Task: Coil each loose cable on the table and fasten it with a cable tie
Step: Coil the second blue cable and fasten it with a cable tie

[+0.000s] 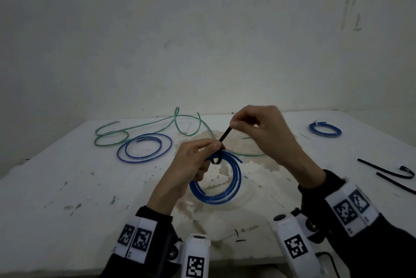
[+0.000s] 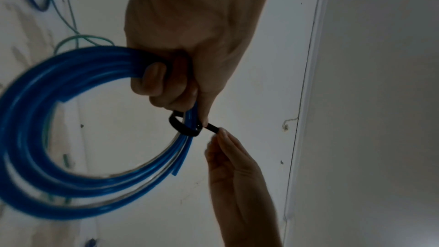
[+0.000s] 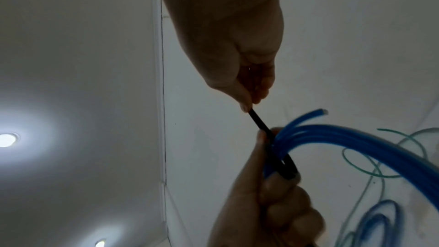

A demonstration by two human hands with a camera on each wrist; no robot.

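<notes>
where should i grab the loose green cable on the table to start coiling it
Probably at its free end near the table's middle, coming from above with a pinch. The green cable lies flat in open loops, so an end lets you wind it without tangles. Both hands are busy now.

The held coil [image 1: 221, 184] was bright blue, its tie [image 1: 225, 134] black, the loose cable [image 1: 144, 125] green, and the table [image 1: 67, 187] white with brownish stains and dark specks.
</notes>
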